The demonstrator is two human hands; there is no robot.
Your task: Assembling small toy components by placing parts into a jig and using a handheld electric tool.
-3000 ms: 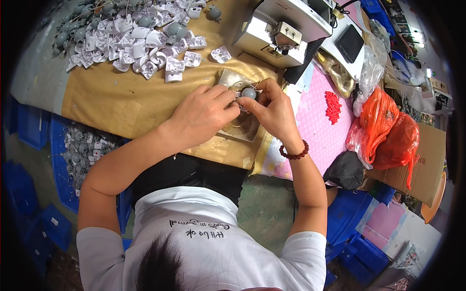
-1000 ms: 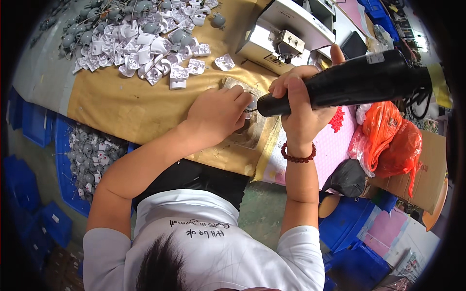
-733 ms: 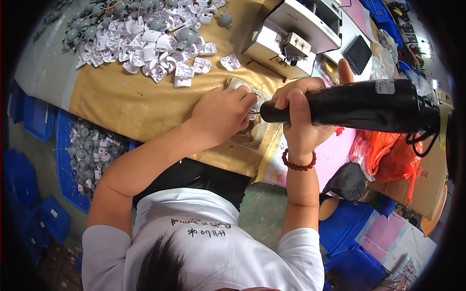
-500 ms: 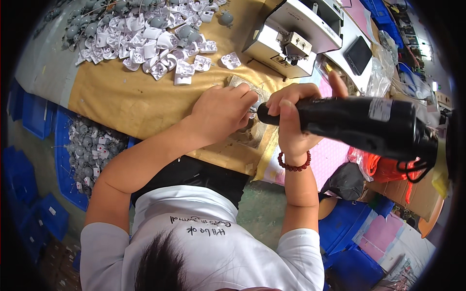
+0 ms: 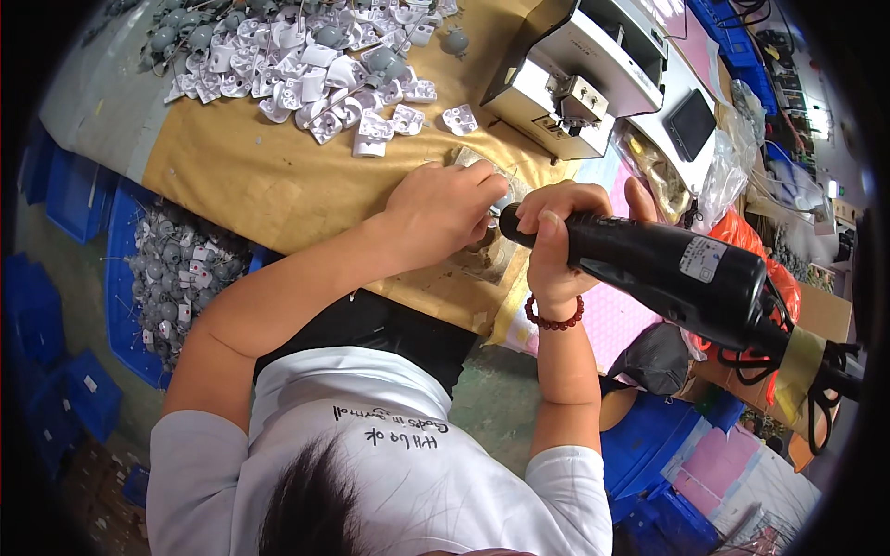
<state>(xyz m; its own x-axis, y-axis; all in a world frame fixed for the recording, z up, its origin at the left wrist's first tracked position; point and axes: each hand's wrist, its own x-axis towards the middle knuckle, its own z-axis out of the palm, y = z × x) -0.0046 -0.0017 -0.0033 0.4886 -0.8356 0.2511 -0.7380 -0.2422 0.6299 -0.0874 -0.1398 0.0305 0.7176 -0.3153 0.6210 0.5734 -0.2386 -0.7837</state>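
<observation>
My right hand [image 5: 562,243] is wrapped round a black electric screwdriver [image 5: 640,255]. The tool lies slanted, its nose pointing left toward the fingertips of my left hand [image 5: 447,206]. Those fingers are bent and pressed together over a small worn work block [image 5: 505,258] on the brown-covered table. A bit of a grey rounded part [image 5: 503,200] shows between the left fingertips and the screwdriver's nose; most of it, and what the left fingers pinch, is hidden. The driver's bit cannot be made out.
White plastic housings [image 5: 320,83] and grey domed parts with wires [image 5: 199,37] are heaped at the far left. A metal-and-white machine [image 5: 556,107] stands far right, beside a dark flat device [image 5: 691,125]. A blue bin [image 5: 120,296] of assembled parts sits lower left. The screwdriver's cable [image 5: 820,371] trails right.
The rear of the screwdriver has swung down toward me, while its nose stays by my left fingertips. The whole view has shifted slightly; both hands keep their grip.
</observation>
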